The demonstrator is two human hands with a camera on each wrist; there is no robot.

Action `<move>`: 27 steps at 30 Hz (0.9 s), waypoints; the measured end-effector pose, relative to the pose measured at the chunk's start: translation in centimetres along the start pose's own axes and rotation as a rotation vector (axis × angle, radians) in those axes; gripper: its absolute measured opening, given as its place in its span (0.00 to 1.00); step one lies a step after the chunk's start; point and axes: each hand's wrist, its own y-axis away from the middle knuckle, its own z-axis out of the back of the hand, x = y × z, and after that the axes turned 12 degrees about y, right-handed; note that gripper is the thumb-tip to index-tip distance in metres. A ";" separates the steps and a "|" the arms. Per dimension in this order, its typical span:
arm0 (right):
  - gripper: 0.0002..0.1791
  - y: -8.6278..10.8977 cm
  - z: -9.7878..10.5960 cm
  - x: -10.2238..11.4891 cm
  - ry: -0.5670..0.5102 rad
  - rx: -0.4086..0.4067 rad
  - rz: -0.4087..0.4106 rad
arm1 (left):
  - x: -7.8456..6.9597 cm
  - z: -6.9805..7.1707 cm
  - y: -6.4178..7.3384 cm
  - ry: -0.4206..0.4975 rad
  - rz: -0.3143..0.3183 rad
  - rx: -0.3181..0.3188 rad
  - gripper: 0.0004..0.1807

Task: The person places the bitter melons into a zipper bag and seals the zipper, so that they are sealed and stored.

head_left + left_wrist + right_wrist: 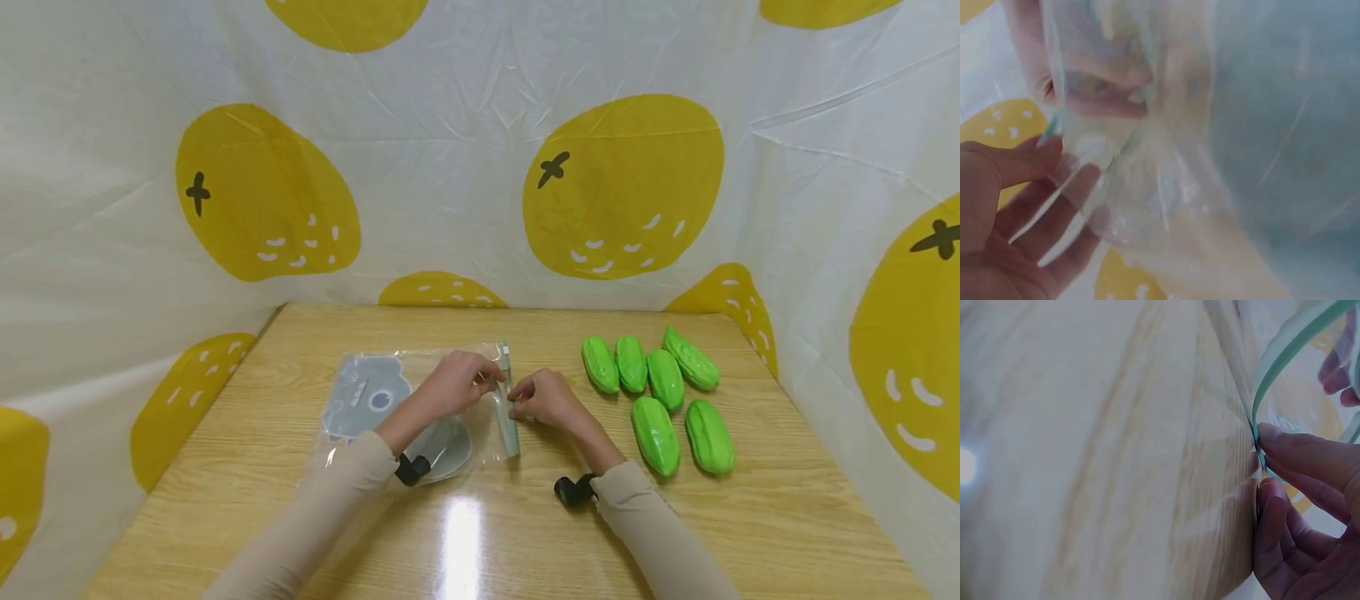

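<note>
A clear plastic zip bag (367, 396) with a grey-blue cartoon animal print lies flat on the wooden table, its green-edged mouth (510, 437) toward the right. My left hand (463, 383) pinches the film at the far part of that mouth; in the left wrist view its thumb (1044, 156) and fingers stand on either side of the film. Nearer to me, my right hand (546, 397) pinches the green edge between thumb and fingers. The right wrist view shows the green strip (1300, 340) bowed apart above the right thumb (1300, 450), the mouth parted there.
Several shiny green, ridged oblong pods (665, 379) lie grouped at the right of the table (540, 550). Black wrist cameras (574, 492) sit on both wrists. A white curtain (450, 192) printed with yellow fruit hangs behind and on both sides.
</note>
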 end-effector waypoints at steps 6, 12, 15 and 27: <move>0.13 0.1 0.2 0.0 0.014 -0.006 -0.016 | 0.6 0.5 -0.2 -0.034 -0.098 0.064 0.03; 0.18 0.2 0.4 0.3 0.058 -0.024 -0.005 | 0.8 1.2 -0.1 -0.032 -0.168 0.056 0.04; 0.20 0.4 0.5 0.5 0.089 -0.036 0.013 | 0.5 2.1 -0.2 -0.039 -0.199 0.049 0.05; 0.21 0.8 0.0 0.9 0.144 -0.039 0.060 | -1.0 6.4 0.9 -0.008 -0.181 -0.046 0.04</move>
